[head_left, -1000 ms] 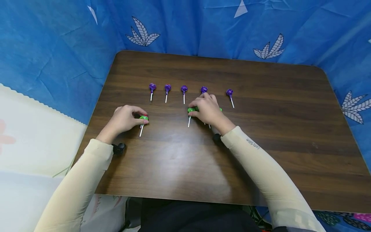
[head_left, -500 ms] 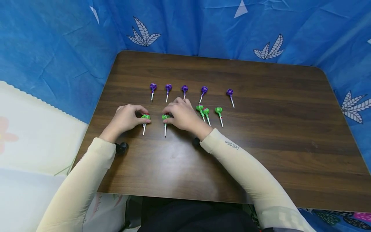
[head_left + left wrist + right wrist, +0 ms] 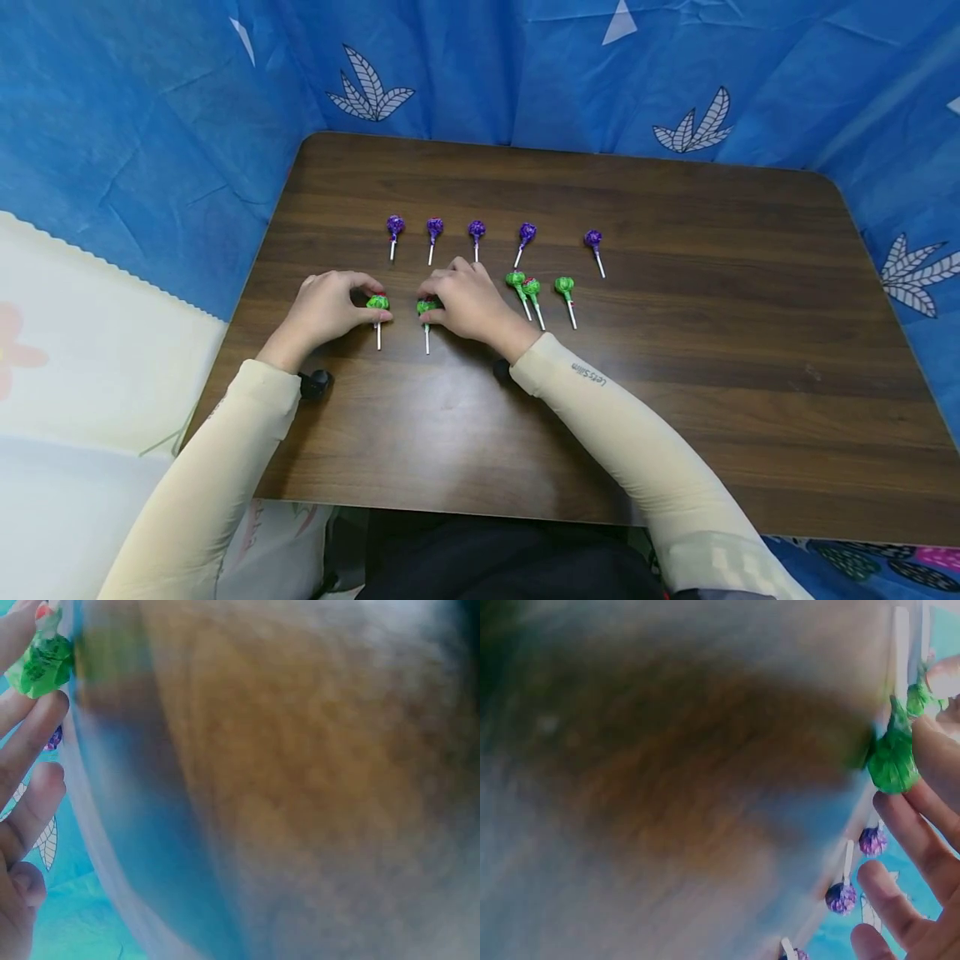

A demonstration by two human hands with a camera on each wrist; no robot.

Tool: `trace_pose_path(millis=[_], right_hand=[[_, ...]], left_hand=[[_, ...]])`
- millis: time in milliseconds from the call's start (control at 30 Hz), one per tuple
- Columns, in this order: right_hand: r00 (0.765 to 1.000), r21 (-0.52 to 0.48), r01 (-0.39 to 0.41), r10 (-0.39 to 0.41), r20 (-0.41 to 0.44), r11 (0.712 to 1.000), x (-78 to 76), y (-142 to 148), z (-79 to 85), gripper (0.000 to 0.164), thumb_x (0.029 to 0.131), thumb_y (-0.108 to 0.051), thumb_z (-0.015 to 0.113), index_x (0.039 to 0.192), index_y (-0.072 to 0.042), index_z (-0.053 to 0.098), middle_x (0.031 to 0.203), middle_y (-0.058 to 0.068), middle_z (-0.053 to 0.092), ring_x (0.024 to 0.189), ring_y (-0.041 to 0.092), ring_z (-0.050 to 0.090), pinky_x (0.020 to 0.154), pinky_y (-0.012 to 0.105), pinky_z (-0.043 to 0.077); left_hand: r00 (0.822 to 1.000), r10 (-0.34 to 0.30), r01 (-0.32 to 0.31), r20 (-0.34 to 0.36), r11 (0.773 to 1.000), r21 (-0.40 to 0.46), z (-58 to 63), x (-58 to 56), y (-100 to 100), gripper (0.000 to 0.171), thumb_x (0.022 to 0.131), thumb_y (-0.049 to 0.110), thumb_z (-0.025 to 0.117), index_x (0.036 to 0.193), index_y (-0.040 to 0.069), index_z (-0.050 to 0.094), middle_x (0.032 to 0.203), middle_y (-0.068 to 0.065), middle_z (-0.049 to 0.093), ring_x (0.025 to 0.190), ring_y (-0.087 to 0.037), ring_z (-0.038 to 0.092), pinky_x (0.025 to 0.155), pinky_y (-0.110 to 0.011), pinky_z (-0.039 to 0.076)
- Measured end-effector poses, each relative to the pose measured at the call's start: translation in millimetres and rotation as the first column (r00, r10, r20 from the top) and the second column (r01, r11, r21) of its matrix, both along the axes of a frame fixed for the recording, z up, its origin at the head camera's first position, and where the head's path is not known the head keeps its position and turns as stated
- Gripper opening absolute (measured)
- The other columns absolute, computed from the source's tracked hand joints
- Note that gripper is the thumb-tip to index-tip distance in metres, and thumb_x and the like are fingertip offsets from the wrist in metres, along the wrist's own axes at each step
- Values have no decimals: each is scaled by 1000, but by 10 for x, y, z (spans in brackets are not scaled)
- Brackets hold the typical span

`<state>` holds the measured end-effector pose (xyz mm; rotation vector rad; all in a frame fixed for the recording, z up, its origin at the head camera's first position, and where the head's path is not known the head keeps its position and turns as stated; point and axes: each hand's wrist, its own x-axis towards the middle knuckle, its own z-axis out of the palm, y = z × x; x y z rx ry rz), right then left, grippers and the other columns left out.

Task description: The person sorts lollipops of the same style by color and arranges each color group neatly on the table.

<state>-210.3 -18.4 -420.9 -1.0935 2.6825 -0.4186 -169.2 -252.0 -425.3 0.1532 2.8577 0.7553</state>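
On the left of the table, my left hand (image 3: 330, 307) pinches a green-wrapped lollipop (image 3: 378, 302) by its head between thumb and fingers, the white stick pointing toward me. Just right of it, my right hand (image 3: 468, 302) pinches another green lollipop (image 3: 893, 761) the same way, its stick also toward me. In the left wrist view the held green lollipop (image 3: 43, 666) sits at the upper left between the fingertips. Right of my right hand lie three more green lollipops, two touching or nearly so (image 3: 531, 287) and one apart (image 3: 565, 286).
A row of several purple lollipops (image 3: 477, 228) lies behind the hands, sticks toward me. They rest on a brown wooden table (image 3: 712, 333). A blue curtain (image 3: 480, 67) with leaf prints hangs along the back and sides. Much of both wrist views is blurred.
My right hand has moved left from the green group, carrying a green lollipop beside the left hand's one. The left hand has shifted slightly right, and its lollipop's stick now points straighter toward me.
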Motion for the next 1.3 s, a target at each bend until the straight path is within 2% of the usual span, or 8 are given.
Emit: trace_pose_path(millis=[133, 300, 467, 567, 733, 867, 1067, 1300], right_hand=[[1000, -54, 4, -4, -1, 999, -42, 149, 40, 41, 90, -43, 70, 126, -24, 68, 128, -7, 67, 115, 24, 52, 95, 43, 39], [998, -138, 69, -68, 6, 988, -188, 565, 105, 43, 90, -37, 72, 128, -19, 67, 129, -1, 67, 120, 27, 50, 100, 48, 36], [985, -130, 171, -167, 45, 977, -351, 1091, 106, 43, 87, -36, 76, 126, -19, 68, 131, 2, 66, 124, 29, 46, 103, 51, 31], [975, -106, 212, -203, 88, 972, -409, 1303, 64, 42, 86, -35, 77, 125, -20, 68, 131, 1, 66, 125, 28, 45, 104, 53, 27], [968, -85, 228, -216, 132, 970, -420, 1398, -23, 40, 86, -36, 77, 123, -22, 69, 129, -1, 68, 124, 26, 46, 102, 52, 26], [966, -84, 240, -229, 123, 967, -391, 1358, -61, 32, 87, -36, 76, 116, -24, 73, 123, -3, 71, 120, 24, 49, 101, 51, 26], [948, -90, 308, -298, 109, 947, -341, 1363, -69, 28, 85, -36, 78, 109, -21, 75, 113, -3, 74, 115, 24, 49, 101, 50, 25], [937, -116, 343, -331, 114, 932, -325, 1432, -99, 29, 85, -36, 78, 108, -20, 76, 110, -1, 75, 113, 25, 48, 97, 50, 26]], left_hand=[[1000, 3, -4, -30, 999, -33, 42, 11, 26, 51, 76, 44, 84, 116, 15, 72, 114, -4, 74, 111, -30, 59, 95, -51, 33], [995, 8, -12, -102, 999, -39, 178, 11, 191, 57, 79, 44, 82, 124, 13, 68, 119, -6, 71, 109, -29, 54, 90, -47, 32], [987, -60, 55, -147, 998, -36, 332, -84, 610, 51, 84, 43, 77, 126, 15, 67, 123, -4, 70, 111, -28, 55, 92, -47, 35], [982, -117, 109, -147, 992, -62, 368, -186, 924, 48, 86, 43, 75, 126, 17, 67, 123, -2, 70, 110, -26, 56, 92, -46, 36], [975, -196, 184, -109, 976, -117, 272, -404, 1409, 48, 88, 46, 72, 128, 19, 65, 122, 0, 70, 109, -24, 58, 92, -44, 39], [978, -196, 184, -70, 972, -149, 157, -547, 1654, 45, 89, 48, 70, 125, 20, 66, 116, 1, 71, 102, -23, 58, 89, -42, 38], [984, -170, 157, -54, 969, -189, 51, -651, 1794, 31, 89, 46, 71, 110, 22, 71, 108, 3, 73, 95, -23, 58, 87, -41, 38], [982, -178, 164, -60, 968, -188, 1, -697, 1872, 27, 88, 43, 73, 107, 22, 74, 108, 5, 74, 99, -25, 58, 89, -41, 37]])
